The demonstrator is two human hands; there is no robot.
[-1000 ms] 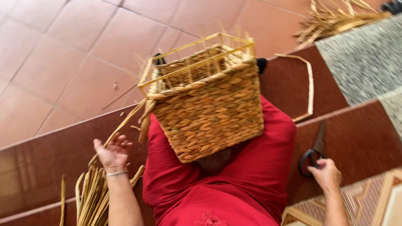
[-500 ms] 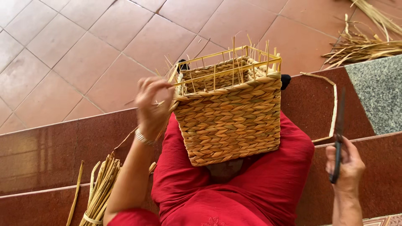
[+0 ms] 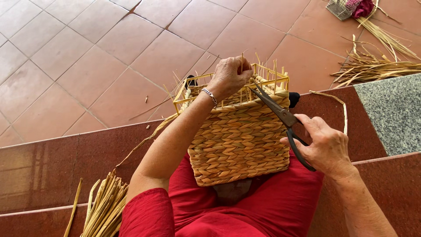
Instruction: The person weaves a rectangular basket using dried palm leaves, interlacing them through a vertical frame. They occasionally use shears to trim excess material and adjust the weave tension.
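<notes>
Left hand (image 3: 228,77) is up at the far rim of the woven basket (image 3: 240,140) now; a second ago it was down by the bundle of straw (image 3: 105,210) at the left, fingers spread and empty. Fingers are closed in a pinch on a thin upright straw end (image 3: 241,61) sticking above the rim.

Right hand (image 3: 326,149) has come in too. Earlier it was off at the right, the scissors (image 3: 280,114) held clear of the basket. Fingers are curled through the handle loops, blades parted a little, tips reaching to the rim just right of the left fingers. I can't tell if the blades touch the straw; probably just short of it.

The basket sits on the red-clothed lap, between both sets of fingers, yellow wire frame (image 3: 267,81) showing at the top where weaving stops. Head view has dropped closer, so the basket fills more of the picture.

My read: setup phase is over, the work has moved to trimming stray ends along the rim.

Beyond the fingers: terracotta floor tiles (image 3: 109,57), loose straw (image 3: 372,68) at the far right, dark red step (image 3: 52,162) under the lap.
</notes>
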